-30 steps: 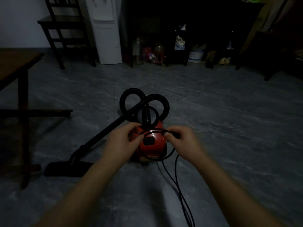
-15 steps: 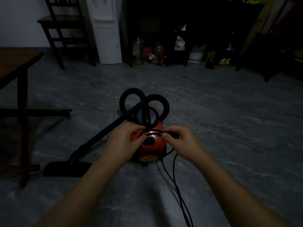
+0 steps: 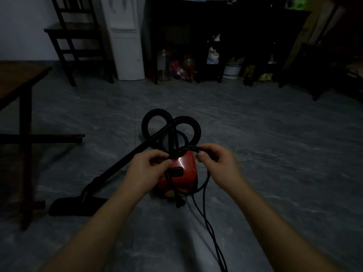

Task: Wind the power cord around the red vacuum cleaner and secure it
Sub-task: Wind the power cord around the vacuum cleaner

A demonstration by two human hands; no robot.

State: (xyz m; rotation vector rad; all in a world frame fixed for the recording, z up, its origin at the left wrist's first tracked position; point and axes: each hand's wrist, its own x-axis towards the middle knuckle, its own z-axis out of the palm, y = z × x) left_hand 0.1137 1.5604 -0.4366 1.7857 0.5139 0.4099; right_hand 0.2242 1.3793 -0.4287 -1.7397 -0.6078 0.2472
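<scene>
Red vacuum cleaner sits on the floor, dim room. L hand and R hand each pinch the black power cord w/ curled fingers above it; plug dangles in front. Hose loops behind; wand w/ nozzle lies left, near a tabletop & chair.

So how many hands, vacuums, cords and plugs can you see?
Hands: 2, left hand, right hand
Vacuum: 1
Cord: 1
Plug: 1
Total: 5
</scene>
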